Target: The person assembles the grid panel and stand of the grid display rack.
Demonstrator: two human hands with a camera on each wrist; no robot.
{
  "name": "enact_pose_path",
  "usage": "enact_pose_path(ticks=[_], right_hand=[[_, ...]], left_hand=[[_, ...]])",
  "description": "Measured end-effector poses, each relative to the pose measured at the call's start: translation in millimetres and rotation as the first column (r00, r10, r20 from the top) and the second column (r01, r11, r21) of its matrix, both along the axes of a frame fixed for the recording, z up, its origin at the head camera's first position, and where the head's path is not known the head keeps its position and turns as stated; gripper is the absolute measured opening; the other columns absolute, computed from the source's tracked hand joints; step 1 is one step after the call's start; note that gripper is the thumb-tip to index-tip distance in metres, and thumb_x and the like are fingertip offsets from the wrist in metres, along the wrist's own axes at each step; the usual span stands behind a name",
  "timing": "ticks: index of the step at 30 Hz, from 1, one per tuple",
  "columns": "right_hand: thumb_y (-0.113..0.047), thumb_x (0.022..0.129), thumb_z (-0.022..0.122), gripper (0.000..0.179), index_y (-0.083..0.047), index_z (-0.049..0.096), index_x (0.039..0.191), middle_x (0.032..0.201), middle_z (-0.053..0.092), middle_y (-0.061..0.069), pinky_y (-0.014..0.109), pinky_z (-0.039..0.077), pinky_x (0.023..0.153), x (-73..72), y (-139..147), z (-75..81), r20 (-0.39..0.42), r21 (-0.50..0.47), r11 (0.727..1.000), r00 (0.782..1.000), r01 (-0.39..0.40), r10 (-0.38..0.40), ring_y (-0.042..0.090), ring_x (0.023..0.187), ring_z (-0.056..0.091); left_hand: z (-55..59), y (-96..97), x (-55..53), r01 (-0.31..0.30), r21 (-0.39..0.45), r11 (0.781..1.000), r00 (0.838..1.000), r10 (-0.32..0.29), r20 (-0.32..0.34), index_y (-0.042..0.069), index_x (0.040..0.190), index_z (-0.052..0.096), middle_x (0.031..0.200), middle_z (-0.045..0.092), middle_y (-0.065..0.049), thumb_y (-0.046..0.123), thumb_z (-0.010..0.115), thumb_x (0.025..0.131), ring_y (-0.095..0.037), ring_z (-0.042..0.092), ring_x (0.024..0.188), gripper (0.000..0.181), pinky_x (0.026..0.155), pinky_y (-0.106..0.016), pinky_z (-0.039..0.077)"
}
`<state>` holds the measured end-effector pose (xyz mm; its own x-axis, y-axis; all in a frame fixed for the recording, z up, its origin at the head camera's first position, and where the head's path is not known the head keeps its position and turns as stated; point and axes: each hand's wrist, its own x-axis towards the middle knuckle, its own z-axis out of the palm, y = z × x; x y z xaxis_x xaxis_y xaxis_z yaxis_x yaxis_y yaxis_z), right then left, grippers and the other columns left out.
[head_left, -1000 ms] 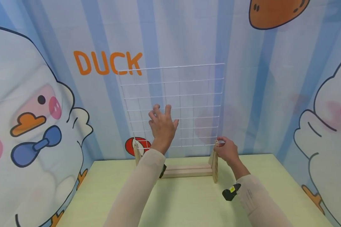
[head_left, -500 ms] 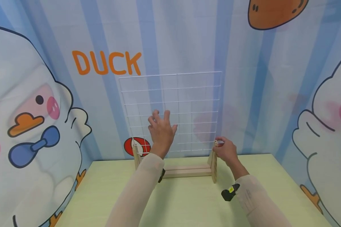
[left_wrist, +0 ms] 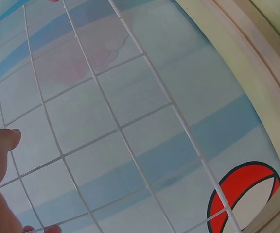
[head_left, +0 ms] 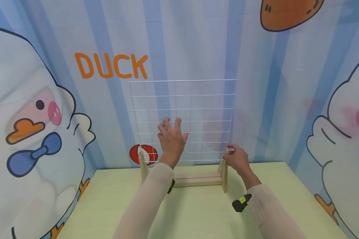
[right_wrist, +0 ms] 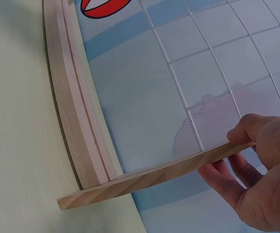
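Observation:
A white wire grid panel (head_left: 197,109) stands upright between the left post (head_left: 142,166) and right post (head_left: 224,177) of a wooden stand. My left hand (head_left: 172,142) holds the panel near its lower middle, fingers spread and bent at the wires. In the left wrist view the thumb (left_wrist: 6,140) lies along the mesh, and fingertips show at the bottom edge. With thumb and fingers, my right hand (right_wrist: 269,170) pinches the top of the right wooden post (right_wrist: 149,179). The panel's lower corner meets this post's inner side; whether it sits in a slot cannot be made out.
A wooden crossbar (head_left: 197,181) joins the posts low down, resting on the pale yellow table (head_left: 197,212). Right behind the table hangs a blue striped curtain (head_left: 257,99) with duck prints. Black wrist cameras show at both sleeves.
The wire panel has come down between the posts with my left hand, then shifted slightly right and levelled. My right hand has stayed on the right post.

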<state>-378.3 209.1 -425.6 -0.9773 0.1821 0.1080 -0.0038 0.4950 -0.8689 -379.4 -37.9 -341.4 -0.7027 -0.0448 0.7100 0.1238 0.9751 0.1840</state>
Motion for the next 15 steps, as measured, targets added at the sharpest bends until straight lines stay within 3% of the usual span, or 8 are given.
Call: enact_pose_path(ticks=[15], right_hand=[[-0.006,0.089,0.066,0.05,-0.002,0.056,0.137,0.119,0.068,0.024,0.032,0.063,0.073,1.5,-0.6,0.3,-0.004,-0.005,1.0,1.0,-0.013,0.013,0.028,0.096,0.07]], left_hand=[[-2.1,-1.8,-0.3,-0.003,-0.001,1.0,1.0,0.003,-0.014,0.023,0.136,0.051,0.14,0.045,-0.018,0.047,0.079,0.087,-0.04,0.05,0.121,0.061,0.079,-0.047,0.061]])
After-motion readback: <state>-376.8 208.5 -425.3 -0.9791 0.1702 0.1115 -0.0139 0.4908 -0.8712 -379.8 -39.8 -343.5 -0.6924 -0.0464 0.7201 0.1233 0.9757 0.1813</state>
